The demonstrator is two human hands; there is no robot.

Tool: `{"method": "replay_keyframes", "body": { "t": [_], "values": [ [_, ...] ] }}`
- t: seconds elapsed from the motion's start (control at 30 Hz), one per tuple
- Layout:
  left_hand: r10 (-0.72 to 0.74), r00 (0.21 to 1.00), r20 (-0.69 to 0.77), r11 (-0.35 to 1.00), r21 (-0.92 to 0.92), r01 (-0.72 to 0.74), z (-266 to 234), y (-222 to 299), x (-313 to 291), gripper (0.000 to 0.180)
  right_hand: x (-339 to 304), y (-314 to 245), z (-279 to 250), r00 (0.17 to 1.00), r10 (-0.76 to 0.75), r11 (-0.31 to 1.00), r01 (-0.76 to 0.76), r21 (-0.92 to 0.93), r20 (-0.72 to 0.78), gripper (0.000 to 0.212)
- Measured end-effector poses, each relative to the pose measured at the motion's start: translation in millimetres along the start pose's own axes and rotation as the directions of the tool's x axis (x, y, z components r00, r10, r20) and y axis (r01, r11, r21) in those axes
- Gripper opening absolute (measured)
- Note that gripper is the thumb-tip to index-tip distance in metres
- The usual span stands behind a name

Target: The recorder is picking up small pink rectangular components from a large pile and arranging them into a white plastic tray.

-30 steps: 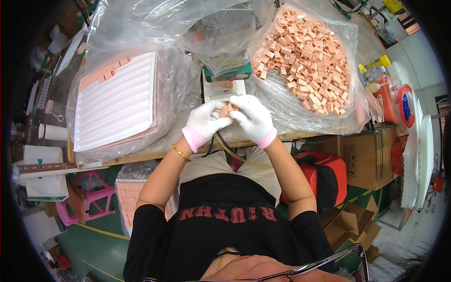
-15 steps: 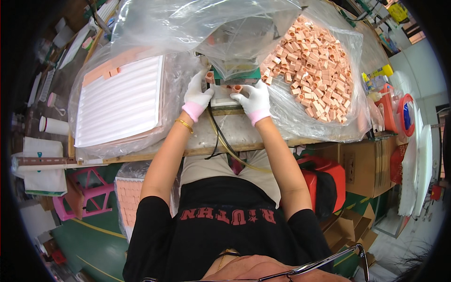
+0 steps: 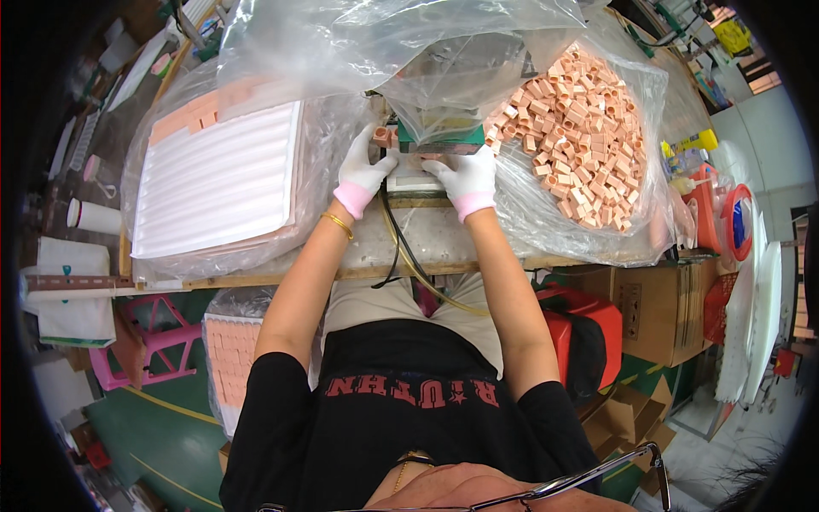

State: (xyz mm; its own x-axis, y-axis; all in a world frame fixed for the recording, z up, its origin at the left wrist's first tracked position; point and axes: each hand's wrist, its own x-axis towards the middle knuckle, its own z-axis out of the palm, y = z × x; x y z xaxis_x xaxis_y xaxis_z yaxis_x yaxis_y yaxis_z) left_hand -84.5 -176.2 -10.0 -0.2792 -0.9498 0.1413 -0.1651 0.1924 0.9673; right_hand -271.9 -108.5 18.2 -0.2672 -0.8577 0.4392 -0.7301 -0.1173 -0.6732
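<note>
Now both gloved hands work at the middle of the workbench, toward its far edge, at a small green device that sits half under a fold of clear plastic sheeting. The left hand pinches a small pink block between its fingertips at the device's left side, fingers drawn close together. The right hand lies just beside it, fingers extended toward the front of the device and touching a pink piece there; whether it grips that piece or only presses on it cannot be told. Between the two hands sits a small white plate, and dark and yellowish cables run from it over the near edge of the bench. A gold bracelet circles the left wrist.

To the right, a clear bag spreads open toward the right edge, holding a heap of pink blocks. To the left, a white ribbed tray lies wrapped in plastic on top of a pink tray, near the left edge. Below the bench, a red container stands beside a cardboard box, and a pink stool stands at the left.
</note>
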Motion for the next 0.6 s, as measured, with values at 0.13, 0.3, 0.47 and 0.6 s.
{"method": "replay_keyframes", "body": {
  "t": [0.13, 0.3, 0.47, 0.6],
  "values": [
    [-0.010, 0.998, 0.065, 0.998, -0.054, 0.014, -1.5, 10.8, 0.5, 0.073, 6.6, 0.0, -11.1, 0.999, -0.005, 0.999, 0.004, 0.032, 0.046, 0.037],
    [0.115, 0.993, -0.011, 0.982, -0.149, -0.116, 8.8, -20.7, 5.6, 0.069, 19.5, -1.3, -10.3, 0.976, -0.055, 0.981, 0.014, 0.192, 0.210, 0.049],
    [0.135, 0.991, 0.022, 0.990, -0.048, -0.134, 20.1, -19.1, 2.5, 0.063, 13.8, 22.6, 8.4, 0.956, -0.070, 0.989, 0.029, 0.147, 0.286, 0.045],
    [0.089, 0.995, 0.052, 0.977, 0.192, -0.097, 17.3, 27.1, -25.7, 0.062, 0.1, 1.6, -10.1, 0.963, -0.174, 0.984, 0.179, -0.007, 0.206, 0.039]
  ]
}}
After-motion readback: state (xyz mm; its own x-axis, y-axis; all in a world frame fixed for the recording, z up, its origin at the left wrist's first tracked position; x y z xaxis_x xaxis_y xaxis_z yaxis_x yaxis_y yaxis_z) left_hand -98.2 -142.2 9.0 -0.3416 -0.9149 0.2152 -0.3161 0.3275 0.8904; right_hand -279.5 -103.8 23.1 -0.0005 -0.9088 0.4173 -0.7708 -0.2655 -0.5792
